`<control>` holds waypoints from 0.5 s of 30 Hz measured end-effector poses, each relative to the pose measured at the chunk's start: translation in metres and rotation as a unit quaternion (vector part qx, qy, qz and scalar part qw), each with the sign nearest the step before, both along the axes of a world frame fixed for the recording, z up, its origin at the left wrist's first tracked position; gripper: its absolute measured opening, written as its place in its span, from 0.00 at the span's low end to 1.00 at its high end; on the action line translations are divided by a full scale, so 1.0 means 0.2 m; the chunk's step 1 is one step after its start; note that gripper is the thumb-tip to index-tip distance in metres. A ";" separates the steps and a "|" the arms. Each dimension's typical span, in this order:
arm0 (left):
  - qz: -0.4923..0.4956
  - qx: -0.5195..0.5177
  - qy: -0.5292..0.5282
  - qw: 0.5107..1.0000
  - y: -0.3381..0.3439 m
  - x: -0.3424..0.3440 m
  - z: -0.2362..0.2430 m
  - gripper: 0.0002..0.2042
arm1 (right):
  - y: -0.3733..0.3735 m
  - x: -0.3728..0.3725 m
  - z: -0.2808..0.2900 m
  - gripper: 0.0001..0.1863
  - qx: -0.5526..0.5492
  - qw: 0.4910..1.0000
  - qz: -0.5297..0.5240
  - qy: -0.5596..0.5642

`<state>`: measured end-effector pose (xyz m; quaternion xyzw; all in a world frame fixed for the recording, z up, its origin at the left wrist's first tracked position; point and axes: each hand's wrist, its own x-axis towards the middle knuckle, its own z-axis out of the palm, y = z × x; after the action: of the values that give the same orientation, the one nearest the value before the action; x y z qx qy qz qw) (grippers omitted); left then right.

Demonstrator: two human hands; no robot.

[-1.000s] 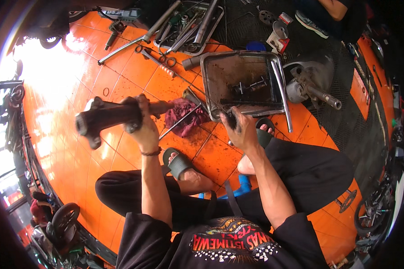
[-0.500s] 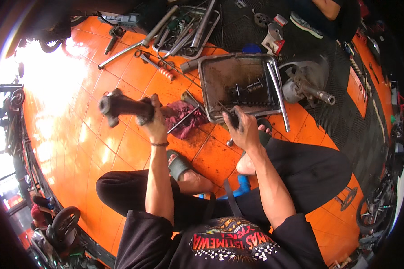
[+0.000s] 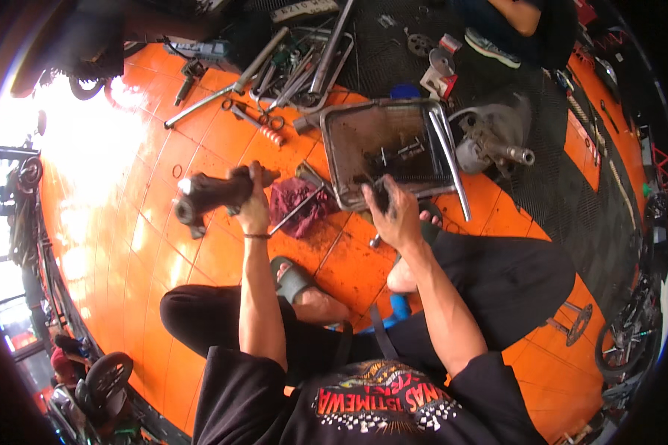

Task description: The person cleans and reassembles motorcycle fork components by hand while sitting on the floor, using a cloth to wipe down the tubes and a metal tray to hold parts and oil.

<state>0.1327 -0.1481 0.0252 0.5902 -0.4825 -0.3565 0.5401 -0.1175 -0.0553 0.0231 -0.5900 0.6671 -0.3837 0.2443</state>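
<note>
My left hand (image 3: 254, 211) is closed round a dark, greasy tube-shaped metal part (image 3: 215, 194) with lugs, held up over the floor. Its lugged end points left and is tilted slightly down. Between the curled fingers of my right hand (image 3: 399, 215) is something small and dark, too unclear to name, near the front edge of a metal tray (image 3: 331, 159). Dark liquid or grime and several small metal parts (image 3: 408, 152) lie in that tray. A dark red rag (image 3: 300, 210) is on the floor between my hands, with a thin metal rod (image 3: 298, 210) across it.
A rack of tools and tubes (image 3: 304, 70) lies beyond the tray, beside an orange-striped coil spring (image 3: 271, 135). Chrome tubes (image 3: 450, 156) lean on the tray's right edge. A large grey metal part (image 3: 490, 141) stands further right. Another person's shoe (image 3: 491, 48) shows at the top.
The tube-shaped part in my left hand has turned, its lugged end dropping lower. My right hand has shifted slightly left, still closed. The whole view has moved a little.
</note>
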 end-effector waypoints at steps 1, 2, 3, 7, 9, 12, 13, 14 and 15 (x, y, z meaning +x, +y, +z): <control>-0.001 -0.024 0.009 1.000 0.02 0.03 0.05 0.10 | 0.01 0.01 0.02 0.19 0.003 1.000 0.001 -0.009; -0.001 -0.058 0.019 0.998 0.00 0.04 0.12 0.10 | -0.01 0.02 0.05 0.19 -0.004 1.000 0.004 -0.017; -0.003 -0.100 0.059 0.993 0.00 0.05 0.19 0.10 | -0.02 0.04 0.06 0.18 -0.011 0.999 0.000 -0.041; -0.001 -0.221 0.216 0.951 0.04 0.05 0.54 0.11 | 0.01 0.12 0.07 0.15 0.002 0.998 -0.003 -0.057; -0.004 -0.226 0.285 0.932 0.07 0.11 0.64 0.12 | 0.05 0.18 0.01 0.14 0.001 0.999 0.007 0.032; 0.034 -0.168 0.383 0.908 0.13 0.23 0.76 0.12 | 0.14 0.26 -0.11 0.16 0.144 0.986 0.079 0.003; 0.044 -0.151 0.407 0.900 0.14 0.25 0.79 0.14 | 0.17 0.27 -0.19 0.16 0.179 0.979 0.096 0.016; 0.027 -0.134 0.451 0.882 0.14 0.28 0.78 0.15 | 0.20 0.26 -0.29 0.17 0.214 0.970 0.109 0.031; 0.014 -0.119 0.487 0.865 0.15 0.34 0.79 0.15 | 0.24 0.28 -0.39 0.18 0.249 0.959 0.127 0.042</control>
<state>0.1998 -0.1181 0.1828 0.2796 -0.1885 -0.5313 0.7772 -0.0625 -0.0080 -0.0552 -0.6060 0.6705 -0.1466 0.4022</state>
